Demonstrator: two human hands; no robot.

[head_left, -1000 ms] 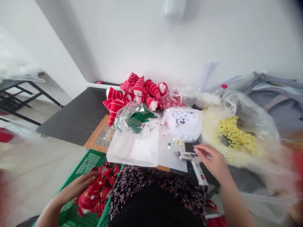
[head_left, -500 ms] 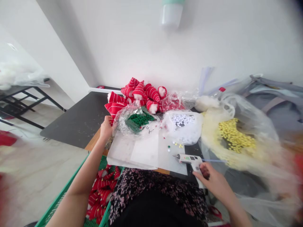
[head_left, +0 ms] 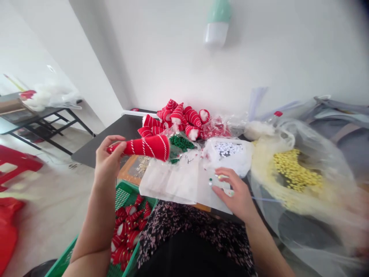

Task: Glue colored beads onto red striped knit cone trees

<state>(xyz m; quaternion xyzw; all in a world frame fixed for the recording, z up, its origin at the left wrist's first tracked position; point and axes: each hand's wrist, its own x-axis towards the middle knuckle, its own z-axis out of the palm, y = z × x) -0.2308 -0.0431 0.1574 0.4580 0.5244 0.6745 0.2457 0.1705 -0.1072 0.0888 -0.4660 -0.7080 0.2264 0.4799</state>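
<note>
My left hand pinches the narrow tip of a red cone wound with white cord, its wide end pointing right above the paper. My right hand hovers over the right part of the white sheets, thumb and fingers apart, beside a small green ball and a few white and yellow ones. The glue gun is mostly hidden behind my right hand. Behind the cone's wide end lies a bag of green balls; a bag of white balls is further right.
More red cones are piled by the wall. An open bag of yellow balls covers the right side. Below left, a green basket holds several red cones. A red stool stands on the floor at far left.
My left hand has lifted a red cone from the pile's left edge and brought it nearer. My right hand has let go of the glue gun and moved left to the small balls.
</note>
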